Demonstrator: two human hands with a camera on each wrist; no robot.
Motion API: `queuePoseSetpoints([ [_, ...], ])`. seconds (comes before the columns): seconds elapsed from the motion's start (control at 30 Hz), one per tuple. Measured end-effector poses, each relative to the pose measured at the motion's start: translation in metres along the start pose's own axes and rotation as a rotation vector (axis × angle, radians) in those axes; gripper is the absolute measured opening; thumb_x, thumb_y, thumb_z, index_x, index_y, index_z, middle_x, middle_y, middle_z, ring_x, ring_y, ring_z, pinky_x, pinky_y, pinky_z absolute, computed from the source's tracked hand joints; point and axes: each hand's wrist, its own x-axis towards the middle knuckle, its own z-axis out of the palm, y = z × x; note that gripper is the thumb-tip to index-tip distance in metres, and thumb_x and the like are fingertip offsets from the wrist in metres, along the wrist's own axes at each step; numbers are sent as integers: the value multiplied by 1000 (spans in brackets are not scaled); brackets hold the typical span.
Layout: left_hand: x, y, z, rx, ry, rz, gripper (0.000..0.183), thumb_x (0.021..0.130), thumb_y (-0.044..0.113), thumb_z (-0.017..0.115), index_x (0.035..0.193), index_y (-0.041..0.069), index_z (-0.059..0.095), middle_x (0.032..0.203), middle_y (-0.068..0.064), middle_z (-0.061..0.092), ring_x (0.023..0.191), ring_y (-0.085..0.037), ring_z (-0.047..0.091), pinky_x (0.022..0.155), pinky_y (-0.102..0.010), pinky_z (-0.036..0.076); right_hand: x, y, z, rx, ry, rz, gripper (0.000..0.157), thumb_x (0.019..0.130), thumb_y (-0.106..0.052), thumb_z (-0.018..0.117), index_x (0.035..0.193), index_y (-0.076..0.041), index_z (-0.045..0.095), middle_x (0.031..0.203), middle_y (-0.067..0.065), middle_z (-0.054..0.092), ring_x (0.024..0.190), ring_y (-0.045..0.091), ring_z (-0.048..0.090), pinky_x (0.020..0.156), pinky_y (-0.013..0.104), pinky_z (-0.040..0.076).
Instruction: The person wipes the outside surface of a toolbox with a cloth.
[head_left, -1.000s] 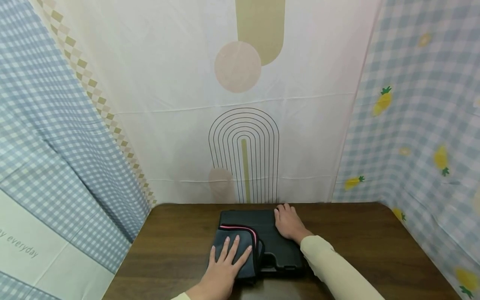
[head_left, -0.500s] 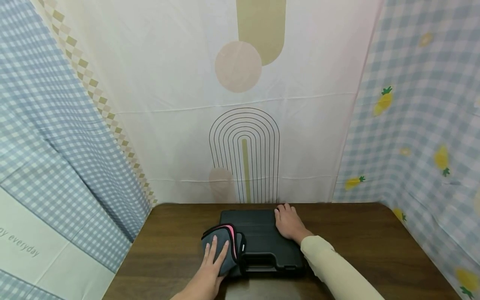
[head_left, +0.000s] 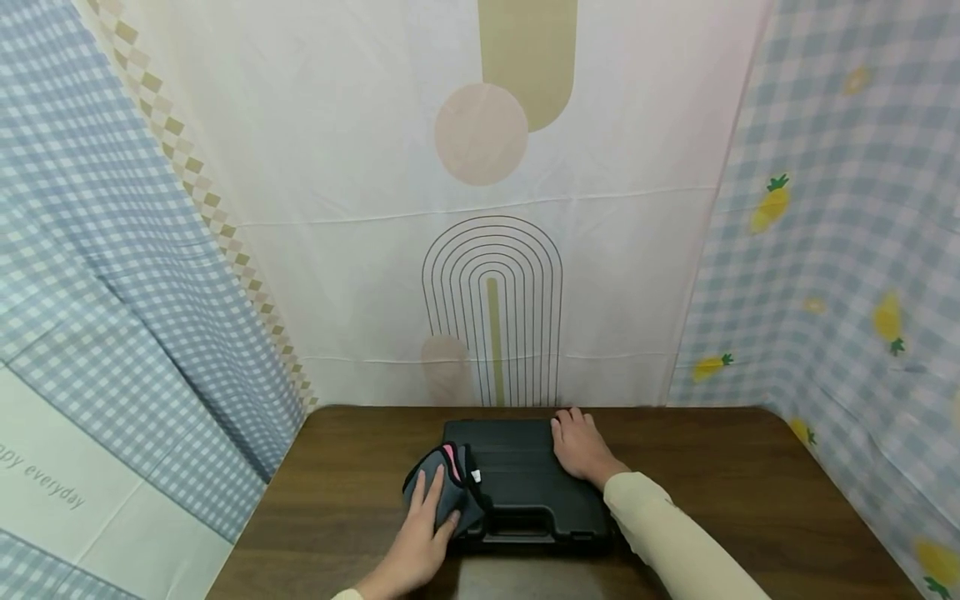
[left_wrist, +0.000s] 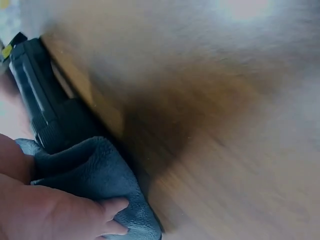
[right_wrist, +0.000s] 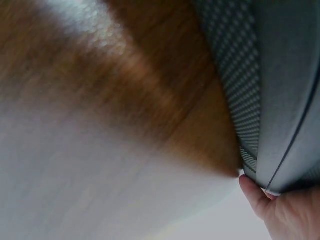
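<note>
A black hard plastic case (head_left: 517, 471) with a handle at its near edge lies flat on the wooden table. My left hand (head_left: 415, 537) grips a bunched grey cloth (head_left: 429, 468) at the case's near left corner; the cloth has black edging, a pink stripe and a small white tag. In the left wrist view the fingers press into the folded cloth (left_wrist: 107, 170), beside the handle side of the case (left_wrist: 32, 80). At the far right corner my right hand (head_left: 580, 446) holds the case, its fingers over the far edge. The right wrist view shows that hand (right_wrist: 295, 212) against the case's ribbed side (right_wrist: 237, 90).
The brown wooden table (head_left: 712, 492) extends to both sides of the case. Behind it hangs a white patterned curtain (head_left: 360, 292), with blue checked cloth hangings (head_left: 840, 275) at the left and right.
My left hand has slid left from the case's top, and its spread fingers have drawn together. The cloth, flat before, is now bunched at the near left corner. My right hand has stayed put.
</note>
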Motion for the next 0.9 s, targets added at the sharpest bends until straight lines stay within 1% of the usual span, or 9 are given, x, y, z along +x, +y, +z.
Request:
queuePoseSetpoints([
  [0.1, 13, 0, -1, -41, 51, -4, 77, 110, 29, 61, 173, 16, 19, 175, -36, 9, 155, -62, 29, 116, -75, 38, 0, 1, -1, 0, 3, -4, 52, 119, -28, 31, 152, 6, 50, 152, 30, 49, 143, 50, 45, 121, 64, 36],
  [0.17, 23, -2, -1, -61, 84, 5, 74, 110, 28, 61, 173, 16, 22, 173, -37, 15, 155, -63, 29, 117, -77, 35, 0, 1, -1, 2, 4, -6, 52, 119, -28, 31, 152, 7, 50, 152, 31, 49, 143, 50, 45, 121, 64, 35],
  [0.23, 36, -6, -1, -40, 129, 40, 71, 111, 31, 59, 172, 16, 25, 170, -39, 22, 152, -63, 33, 116, -76, 37, -1, 0, -2, 8, 2, -5, 52, 119, -28, 31, 152, 7, 50, 153, 31, 48, 144, 50, 44, 122, 64, 34],
  [0.37, 63, -8, -4, -29, 157, 72, 68, 112, 26, 56, 171, 11, 26, 168, -39, 27, 152, -62, 34, 118, -74, 37, -2, 0, -2, 10, -9, -5, 53, 119, -29, 30, 152, 7, 49, 154, 31, 48, 145, 50, 44, 123, 64, 34],
  [0.43, 77, -9, -5, -26, 169, 77, 68, 111, 24, 57, 170, 10, 27, 169, -36, 29, 153, -59, 35, 120, -73, 35, -1, -1, -2, 9, -9, -8, 52, 119, -29, 31, 152, 7, 50, 154, 31, 48, 145, 50, 44, 123, 64, 34],
  [0.6, 104, -4, -11, 3, 167, 65, 65, 111, 20, 57, 169, 7, 30, 167, -32, 34, 151, -55, 40, 119, -70, 39, 0, -2, -3, 12, 7, -14, 51, 118, -27, 32, 151, 7, 51, 153, 31, 49, 144, 51, 45, 122, 64, 35],
  [0.63, 108, -3, -12, 10, 165, 59, 64, 111, 20, 57, 168, 7, 31, 167, -32, 35, 150, -55, 42, 118, -69, 41, 0, -2, -4, 12, 8, -13, 51, 118, -27, 32, 151, 7, 51, 153, 31, 49, 144, 51, 45, 121, 64, 36],
  [0.67, 111, 2, -15, -6, 141, 42, 65, 110, 15, 58, 168, 5, 30, 167, -34, 33, 151, -57, 41, 120, -68, 40, 0, -2, -4, 13, 13, -14, 50, 118, -26, 32, 151, 7, 51, 152, 31, 49, 143, 51, 45, 121, 64, 36],
  [0.9, 132, 8, -20, 60, 115, 25, 56, 109, 16, 61, 161, 5, 42, 157, -35, 43, 143, -54, 50, 117, -65, 44, 0, -2, -3, 13, 12, -5, 51, 119, -28, 32, 151, 7, 51, 153, 30, 49, 143, 51, 45, 121, 64, 36],
])
